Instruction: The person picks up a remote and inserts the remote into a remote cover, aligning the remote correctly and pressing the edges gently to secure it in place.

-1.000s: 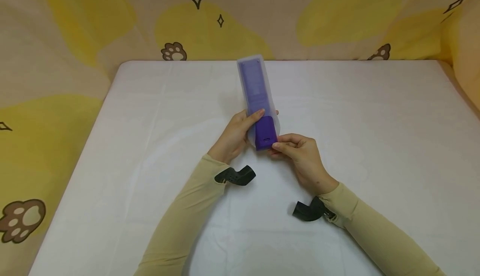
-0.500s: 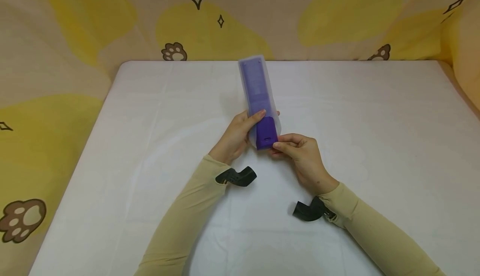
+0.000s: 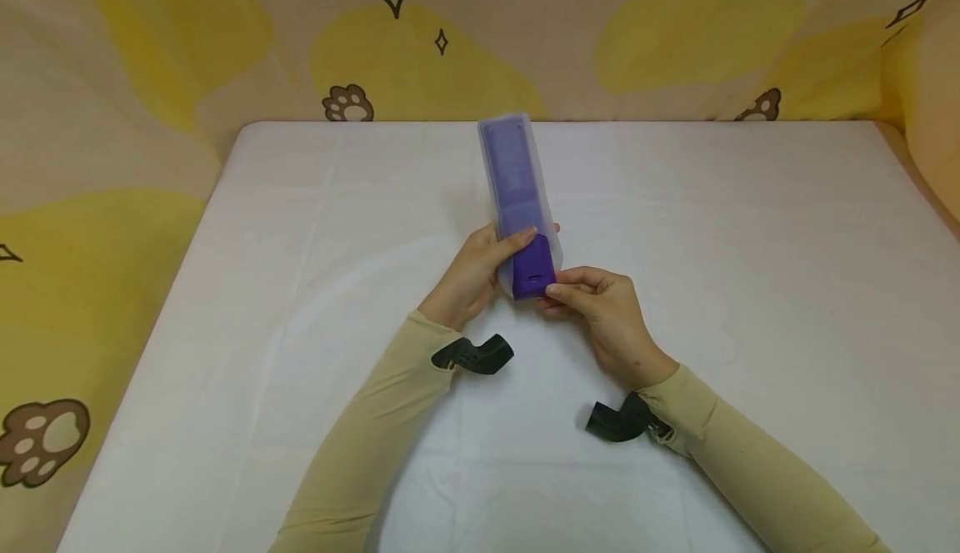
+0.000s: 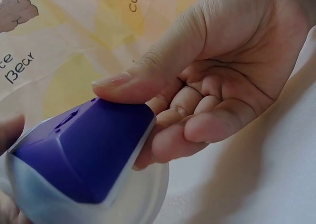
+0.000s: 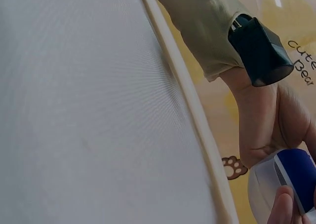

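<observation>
A long purple device [image 3: 513, 178], shaped like a remote control, stands tilted in a translucent sleeve [image 3: 555, 248]; its darker purple lower end [image 3: 534, 265], with a small slot, is uncovered. My left hand [image 3: 472, 269] grips it from the left, thumb across the front where cover meets bare end, other fingers mostly hidden behind. At the lower right corner, my right hand [image 3: 600, 307] pinches the bare end between thumb and fingers. In the left wrist view the right thumb [image 4: 123, 86] lies on the edge of the purple end [image 4: 94, 145], curled fingers beneath.
A white-covered table [image 3: 360, 203] spreads under both arms. Behind it and at the sides hangs a yellow and beige patterned cloth [image 3: 675, 19]. Black wrist cameras [image 3: 480, 354] jut from both sleeves, on the inner side of each arm.
The left thumb has slid slightly right and down toward the bare purple end. The device has shifted a little to the right; the right hand keeps its pinch almost unmoved.
</observation>
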`<state>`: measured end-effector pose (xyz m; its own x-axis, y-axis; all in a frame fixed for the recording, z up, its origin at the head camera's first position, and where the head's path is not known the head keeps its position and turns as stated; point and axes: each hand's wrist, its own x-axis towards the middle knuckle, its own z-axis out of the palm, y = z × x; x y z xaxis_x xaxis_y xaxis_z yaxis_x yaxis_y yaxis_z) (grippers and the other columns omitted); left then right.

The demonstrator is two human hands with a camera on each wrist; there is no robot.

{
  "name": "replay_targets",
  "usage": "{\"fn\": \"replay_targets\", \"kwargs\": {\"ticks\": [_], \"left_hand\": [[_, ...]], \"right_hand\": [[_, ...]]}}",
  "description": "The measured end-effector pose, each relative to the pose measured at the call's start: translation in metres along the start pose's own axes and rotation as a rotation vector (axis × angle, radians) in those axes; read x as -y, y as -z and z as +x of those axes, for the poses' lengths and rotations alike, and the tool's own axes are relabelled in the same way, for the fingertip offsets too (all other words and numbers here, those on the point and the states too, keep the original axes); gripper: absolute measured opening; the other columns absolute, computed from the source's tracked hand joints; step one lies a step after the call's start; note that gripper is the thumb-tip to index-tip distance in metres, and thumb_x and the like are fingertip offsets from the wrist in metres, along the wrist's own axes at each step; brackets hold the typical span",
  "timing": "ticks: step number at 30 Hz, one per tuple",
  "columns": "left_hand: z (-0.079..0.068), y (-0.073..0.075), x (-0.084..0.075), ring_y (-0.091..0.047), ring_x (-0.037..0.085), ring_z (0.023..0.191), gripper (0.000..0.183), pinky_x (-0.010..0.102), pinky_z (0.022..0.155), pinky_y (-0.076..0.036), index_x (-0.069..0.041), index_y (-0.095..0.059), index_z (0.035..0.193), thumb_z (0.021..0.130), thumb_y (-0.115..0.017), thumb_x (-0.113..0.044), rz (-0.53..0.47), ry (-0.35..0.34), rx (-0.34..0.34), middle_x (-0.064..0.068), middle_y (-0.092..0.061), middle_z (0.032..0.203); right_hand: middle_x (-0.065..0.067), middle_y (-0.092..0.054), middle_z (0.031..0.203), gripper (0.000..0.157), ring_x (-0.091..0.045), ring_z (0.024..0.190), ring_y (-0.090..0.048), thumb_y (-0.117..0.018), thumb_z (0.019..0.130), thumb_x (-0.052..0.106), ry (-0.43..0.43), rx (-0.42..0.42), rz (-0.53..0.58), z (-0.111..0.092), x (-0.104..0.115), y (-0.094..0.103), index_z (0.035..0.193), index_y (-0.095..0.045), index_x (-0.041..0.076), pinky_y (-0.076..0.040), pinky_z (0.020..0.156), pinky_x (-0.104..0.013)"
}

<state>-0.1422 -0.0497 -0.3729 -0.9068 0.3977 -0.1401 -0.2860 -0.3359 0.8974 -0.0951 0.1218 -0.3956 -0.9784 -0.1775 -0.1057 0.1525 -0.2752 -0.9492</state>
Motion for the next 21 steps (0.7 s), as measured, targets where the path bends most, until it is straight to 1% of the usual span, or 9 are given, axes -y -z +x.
{"fn": "replay_targets", "kwargs": {"ticks": [3, 6, 10, 14, 17, 21], "left_hand": [[0.0001, 0.0003, 0.0000, -0.053, 0.022, 0.117, 0.045, 0.034, 0.101, -0.039, 0.000, -0.043, 0.136, 0.092, -0.055, 0.000, -0.004, -0.003, 0.010, 0.018, -0.053, 0.133], [-0.0002, 0.0013, -0.0001, -0.052, 0.024, 0.117, 0.050, 0.035, 0.102, -0.039, -0.001, -0.041, 0.137, 0.090, -0.056, 0.006, -0.015, -0.011, 0.025, 0.019, -0.052, 0.134], [0.0000, 0.0031, -0.0007, -0.052, 0.025, 0.118, 0.049, 0.035, 0.102, -0.038, 0.001, -0.040, 0.137, 0.090, -0.054, 0.007, -0.024, -0.013, 0.022, 0.020, -0.051, 0.134], [-0.0001, 0.0040, -0.0020, -0.051, 0.025, 0.119, 0.049, 0.035, 0.103, -0.037, 0.001, -0.040, 0.138, 0.091, -0.054, 0.006, -0.034, -0.011, 0.011, 0.019, -0.050, 0.135], [-0.0003, 0.0041, -0.0028, -0.050, 0.026, 0.121, 0.049, 0.035, 0.104, -0.035, 0.000, -0.039, 0.138, 0.091, -0.053, 0.005, -0.053, -0.018, 0.007, 0.020, -0.050, 0.135], [0.0004, 0.0034, -0.0016, -0.050, 0.026, 0.121, 0.048, 0.035, 0.104, -0.036, 0.000, -0.039, 0.137, 0.091, -0.053, 0.006, -0.083, -0.013, -0.002, 0.020, -0.050, 0.135]], "right_hand": [[-0.008, -0.071, 0.078, 0.009, -0.020, 0.072, -0.069, -0.063, 0.087, -0.006, 0.000, 0.007, -0.014, 0.0010, 0.0010, 0.0009, 0.092, -0.065, 0.001, -0.056, 0.072, -0.033], [-0.008, -0.071, 0.079, 0.008, -0.019, 0.073, -0.068, -0.062, 0.087, -0.005, 0.005, 0.028, -0.031, 0.0022, 0.0017, 0.0021, 0.093, -0.065, 0.000, -0.056, 0.073, -0.033], [-0.009, -0.071, 0.080, 0.007, -0.020, 0.075, -0.068, -0.062, 0.087, -0.004, 0.021, 0.080, -0.052, 0.0039, 0.0026, 0.0053, 0.093, -0.064, 0.000, -0.056, 0.074, -0.034], [-0.011, -0.071, 0.082, 0.006, -0.022, 0.076, -0.068, -0.063, 0.089, 0.002, 0.050, 0.121, -0.074, 0.0044, 0.0044, 0.0091, 0.094, -0.065, 0.001, -0.056, 0.074, -0.035], [-0.011, -0.070, 0.083, 0.008, -0.023, 0.075, -0.067, -0.062, 0.090, 0.004, 0.104, 0.111, -0.104, 0.0041, 0.0055, 0.0101, 0.096, -0.065, -0.001, -0.056, 0.073, -0.035], [-0.007, -0.069, 0.082, 0.012, -0.020, 0.071, -0.066, -0.061, 0.089, -0.001, 0.216, 0.033, -0.193, 0.0040, 0.0067, 0.0094, 0.097, -0.063, -0.010, -0.056, 0.069, -0.033]]}}
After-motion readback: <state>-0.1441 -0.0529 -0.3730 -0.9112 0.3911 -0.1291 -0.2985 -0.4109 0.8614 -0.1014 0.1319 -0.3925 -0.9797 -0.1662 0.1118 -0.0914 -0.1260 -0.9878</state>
